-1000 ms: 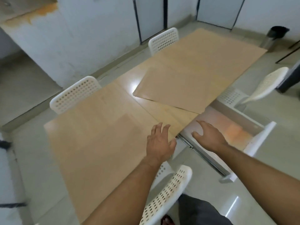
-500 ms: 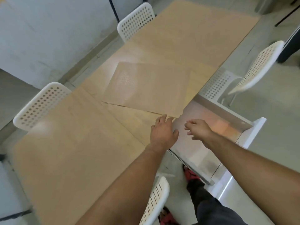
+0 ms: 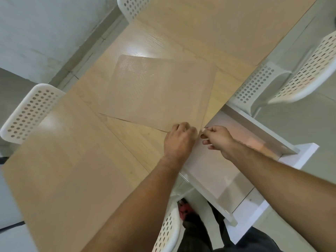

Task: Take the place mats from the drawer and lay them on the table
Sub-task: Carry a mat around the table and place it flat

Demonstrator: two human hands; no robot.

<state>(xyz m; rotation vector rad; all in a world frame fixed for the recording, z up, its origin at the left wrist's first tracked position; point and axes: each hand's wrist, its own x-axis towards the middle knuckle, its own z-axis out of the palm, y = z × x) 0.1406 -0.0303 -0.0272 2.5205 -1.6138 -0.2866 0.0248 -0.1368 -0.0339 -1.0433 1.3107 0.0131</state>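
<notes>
A thin, translucent tan place mat [image 3: 160, 95] is laid askew on the light wooden counter [image 3: 72, 160], and a pattern of small dots is seen across its far-left part where light is reflected. Its near corner is brought right to the counter's right edge, and both hands are met there. The left hand [image 3: 179, 140] is set knuckles-up on the mat's near edge just beside that corner, with its fingers curled downward; whether the edge is gripped or only pressed cannot be told. The right hand [image 3: 218, 139] is held just off the counter's edge, and the tip of the mat's corner is pinched between its thumb and forefinger, while the other fingers are curled loosely beneath. The 2 hands are almost touching. A doubled thin line is seen along the mat's near-left edge, but the number of sheets cannot be told. A white drawer [image 3: 218, 171] is pulled out from under the counter's right side, below the right forearm, and only its pale bottom and white walls are seen. 4 white perforated chairs [image 3: 27, 113] are placed around the counter: 2 on its far side and 2 on the near side, with 1 on each side of the drawer.
</notes>
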